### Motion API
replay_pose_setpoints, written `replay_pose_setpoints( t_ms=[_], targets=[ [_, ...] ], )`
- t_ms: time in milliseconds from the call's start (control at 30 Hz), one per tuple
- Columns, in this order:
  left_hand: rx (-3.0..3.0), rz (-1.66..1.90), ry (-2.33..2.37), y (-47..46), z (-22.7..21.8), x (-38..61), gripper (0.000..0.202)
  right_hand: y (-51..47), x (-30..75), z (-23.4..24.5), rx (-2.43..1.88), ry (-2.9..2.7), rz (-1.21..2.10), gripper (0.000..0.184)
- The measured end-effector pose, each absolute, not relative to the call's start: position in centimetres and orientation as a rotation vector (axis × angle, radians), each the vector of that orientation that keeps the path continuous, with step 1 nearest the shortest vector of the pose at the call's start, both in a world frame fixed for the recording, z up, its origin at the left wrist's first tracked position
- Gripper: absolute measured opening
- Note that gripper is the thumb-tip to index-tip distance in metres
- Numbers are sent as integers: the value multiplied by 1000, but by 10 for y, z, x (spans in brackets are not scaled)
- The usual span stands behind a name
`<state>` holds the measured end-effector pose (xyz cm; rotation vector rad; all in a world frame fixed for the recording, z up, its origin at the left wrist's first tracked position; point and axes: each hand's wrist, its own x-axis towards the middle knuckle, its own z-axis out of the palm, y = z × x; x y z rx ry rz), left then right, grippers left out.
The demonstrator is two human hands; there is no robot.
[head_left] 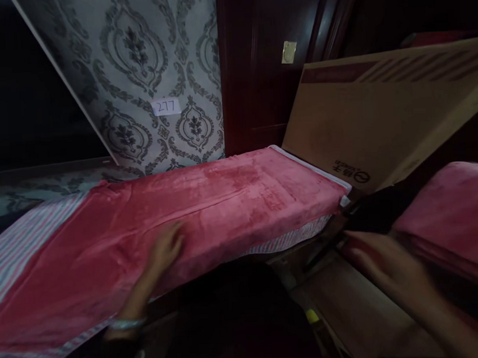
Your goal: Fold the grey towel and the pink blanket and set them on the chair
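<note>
A pink plush blanket (224, 201) with a pale striped border lies spread over a long low surface, lightly creased along its middle. My left hand (166, 248), a bracelet at its wrist, is over the near side of the blanket. Its fingers are loosely bent and a little apart, with nothing seen in them. To the right, past the blanket's near corner, is my right hand (385, 259), smeared by motion. Its fingers look curled at a dark thin object (325, 249) that is too dim to name.
A large cardboard box (378, 109) stands open beyond the blanket's right end. More pink plush cloth (458, 217) lies at the far right. Patterned wallpaper (138, 51) with a paper label (166, 106) and a dark red panel (254, 78) rise behind. A dark screen (33, 93) is at the left.
</note>
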<state>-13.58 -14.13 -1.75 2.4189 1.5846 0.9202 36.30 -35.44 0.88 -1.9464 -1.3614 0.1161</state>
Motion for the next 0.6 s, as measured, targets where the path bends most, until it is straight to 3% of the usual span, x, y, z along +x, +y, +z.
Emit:
replay_pose_setpoints(
  t_ms=[167, 267, 367, 500, 600],
  targets=[
    [1934, 842, 2391, -177, -23, -291, 43, -268, 315, -78, -1559, -767, 981, 48],
    [1779, 764, 2701, -217, -28, -341, 42, -228, 295, -129, -1432, -265, 1254, 28],
    [1682, 857, 2910, -246, -33, -362, 48, -205, 289, -155, -1317, -105, 1374, 15],
    [1410, 957, 3070, -258, -39, -377, 68, -193, 286, -162, -1158, -136, 1407, 21],
    [1334, 1067, 3051, -262, -41, -387, 70, -198, 281, -161, -1124, -145, 1400, 30]
  ],
)
